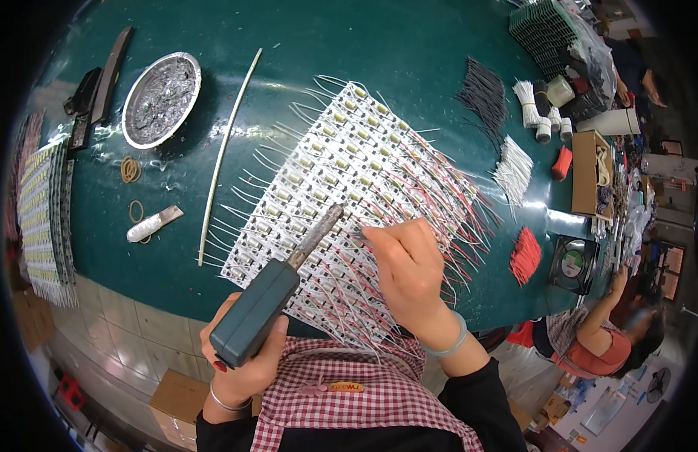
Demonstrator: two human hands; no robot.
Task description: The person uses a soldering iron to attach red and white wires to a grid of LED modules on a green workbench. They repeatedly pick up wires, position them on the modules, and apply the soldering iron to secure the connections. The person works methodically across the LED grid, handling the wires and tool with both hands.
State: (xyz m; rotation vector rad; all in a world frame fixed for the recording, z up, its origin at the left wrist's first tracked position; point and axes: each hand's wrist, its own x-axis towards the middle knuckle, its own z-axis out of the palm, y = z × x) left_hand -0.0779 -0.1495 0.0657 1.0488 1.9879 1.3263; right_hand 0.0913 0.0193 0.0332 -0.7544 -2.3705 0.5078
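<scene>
My left hand (pixel 247 358) is wrapped round the grip of a dark green soldering gun (pixel 257 311). Its metal tip points up and to the right, over a large panel of white circuit boards (pixel 311 162) with small yellowish parts. White wires (pixel 262 160) stick out along the panel's left side, and red and white wires (pixel 469 197) fan out on the right. Just right of the soldering tip, my right hand (pixel 411 267) is closed in a pinch low over the boards. What its fingertips hold is too small to make out.
On the left are a round metal bowl (pixel 189 64), rubber bands (pixel 130 170), a wrapped blade (pixel 154 224) and stacked boards (pixel 44 218). Black (pixel 482 98), white (pixel 513 172) and red wire bundles (pixel 525 256) lie right. A co-worker (pixel 601 343) sits beyond a small fan (pixel 573 264).
</scene>
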